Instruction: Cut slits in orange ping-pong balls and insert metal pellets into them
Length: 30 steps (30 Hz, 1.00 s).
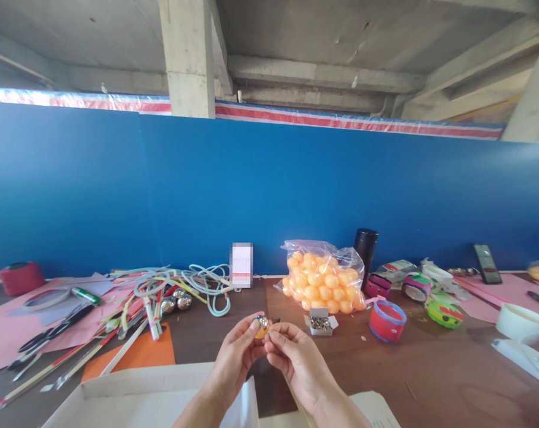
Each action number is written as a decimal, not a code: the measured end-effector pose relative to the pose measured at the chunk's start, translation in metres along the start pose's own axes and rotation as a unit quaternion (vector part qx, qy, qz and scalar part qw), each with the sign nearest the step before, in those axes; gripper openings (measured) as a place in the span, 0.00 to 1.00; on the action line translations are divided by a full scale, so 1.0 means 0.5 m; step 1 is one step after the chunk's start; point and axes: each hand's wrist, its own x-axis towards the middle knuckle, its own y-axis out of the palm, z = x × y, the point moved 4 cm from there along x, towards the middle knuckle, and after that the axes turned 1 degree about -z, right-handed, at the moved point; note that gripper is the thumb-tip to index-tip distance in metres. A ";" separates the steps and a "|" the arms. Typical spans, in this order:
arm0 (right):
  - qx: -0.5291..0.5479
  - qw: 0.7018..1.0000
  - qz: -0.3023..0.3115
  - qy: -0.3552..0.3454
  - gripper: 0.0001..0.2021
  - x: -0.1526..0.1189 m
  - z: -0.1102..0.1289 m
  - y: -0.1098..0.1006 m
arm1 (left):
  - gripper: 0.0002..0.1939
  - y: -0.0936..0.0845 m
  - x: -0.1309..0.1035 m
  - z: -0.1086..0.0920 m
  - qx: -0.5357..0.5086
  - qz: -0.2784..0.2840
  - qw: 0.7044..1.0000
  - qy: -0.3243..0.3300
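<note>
In front of me, above the table, my left hand (237,351) pinches a small shiny ball (261,326), silvery on top and golden yellow below. My right hand (296,355) meets it from the right, thumb and forefinger pressed together at the ball's edge. Whatever those right fingertips may hold is hidden or too small to name. Just beyond the right hand stands a small open box (322,324) of tiny metal pieces. A white shallow box (157,389) lies under and left of my forearms.
Behind the hands sits a clear bag of orange balls (323,279), beside a black cylinder (365,255). Scissors (50,330), cords (207,279), sticks and silver balls (184,301) crowd the left. Tape rolls (388,321) and a phone (487,263) lie right. A blue partition (260,178) closes the back.
</note>
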 end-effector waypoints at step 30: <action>-0.034 0.999 0.014 -0.013 0.11 0.012 -0.009 -0.009 | 0.15 0.012 0.000 0.000 0.057 0.001 0.998 0.039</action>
